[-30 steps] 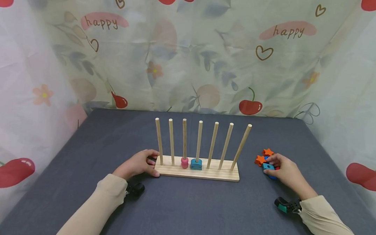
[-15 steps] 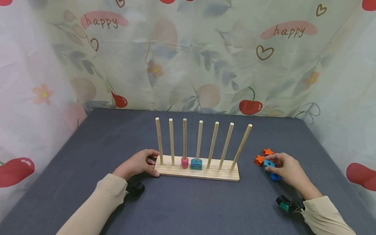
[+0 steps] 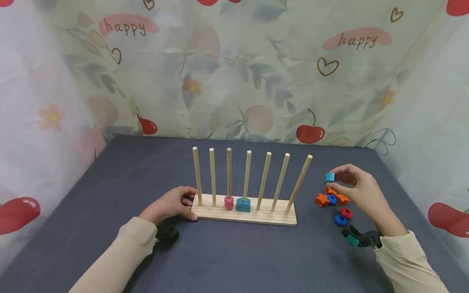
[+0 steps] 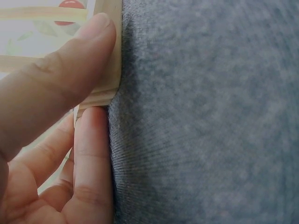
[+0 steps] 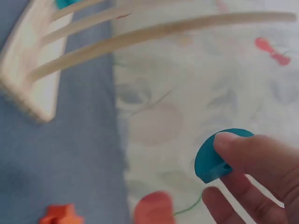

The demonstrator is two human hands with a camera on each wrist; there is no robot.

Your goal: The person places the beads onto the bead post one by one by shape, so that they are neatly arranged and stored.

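My left hand [image 3: 172, 203] grips the left end of a wooden peg board [image 3: 231, 214], its thumb [image 4: 86, 51] along the front and its fingers against the end. Several upright pegs stand on the board. A pink bead [image 3: 229, 203] sits low on one peg and a blue half-round bead [image 3: 243, 205] on the peg beside it. To the right of the board, my right hand [image 3: 360, 189] pinches another blue half-round bead [image 3: 329, 177] between thumb and fingers, above the table. In the right wrist view this raised bead [image 5: 208, 161] shows its curved edge.
Below my right hand lie orange star beads [image 3: 322, 200], a red bead [image 3: 346, 213] and blue round beads [image 3: 341, 220]. A dark cloth [image 3: 253, 261] covers the table. Printed curtains [image 3: 222, 76] hang behind and at both sides.
My right hand has lifted the blue half-round bead up and away from the loose pile, uncovering red and blue beads beneath. My left hand stays on the board's end.
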